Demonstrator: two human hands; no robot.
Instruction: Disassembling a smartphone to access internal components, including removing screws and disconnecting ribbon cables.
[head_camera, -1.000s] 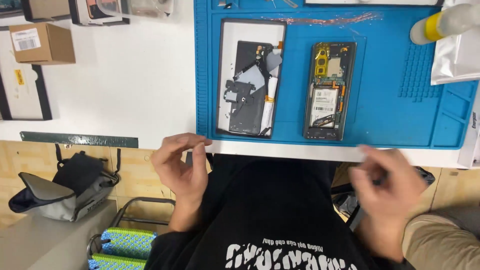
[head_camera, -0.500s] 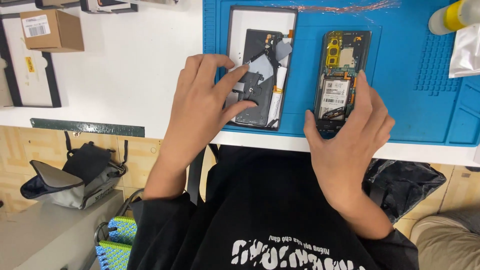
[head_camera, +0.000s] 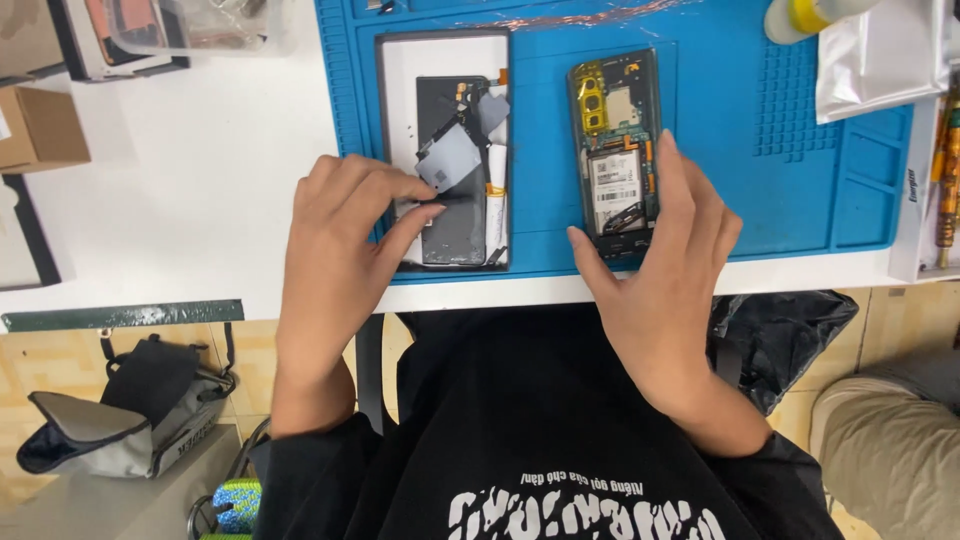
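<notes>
On a blue work mat (head_camera: 780, 200) lie two halves of an opened phone. The left half is a back panel (head_camera: 445, 100), white and black inside, with a grey foil piece and ribbon cables. My left hand (head_camera: 340, 240) rests on its lower left, thumb and forefinger pinching at the grey foil. The right half is the phone body (head_camera: 612, 130) with a yellow camera frame, circuit boards and a battery showing. My right hand (head_camera: 665, 260) cups its lower end, thumb at the left edge and fingers along the right edge.
A white table (head_camera: 180, 200) holds a cardboard box (head_camera: 40, 125) and trays at the left. A yellow-capped bottle (head_camera: 805, 15) and a white bag (head_camera: 880, 55) sit at the mat's top right. Tools lie at the right edge (head_camera: 945, 170). A grey bag (head_camera: 120, 420) sits below on the floor.
Both hands rose from the table's front edge onto the phone parts. The left hand has since curled from lying flat into a pinch on the back panel; the right hand stays on the phone body.
</notes>
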